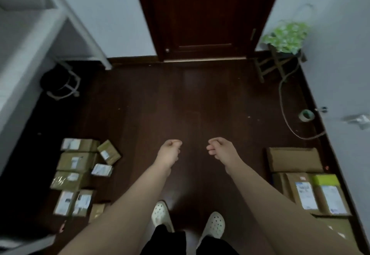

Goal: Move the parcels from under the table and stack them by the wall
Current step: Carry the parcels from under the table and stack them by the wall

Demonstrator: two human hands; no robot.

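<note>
Now | left hand (169, 151) curled, empty | right hand (218, 148) curled, empty | parcels (74, 161) near table (30, 34) | boxes (294, 159) by wall (340, 54)

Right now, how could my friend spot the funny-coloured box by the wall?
Look at the wall on the right. A group of parcels sits low down against it. The box you want has a bright yellow-green far end and a white label, while its neighbours are all brown.

text: none legible | parcels (76, 162): white labels, too blurred
</note>
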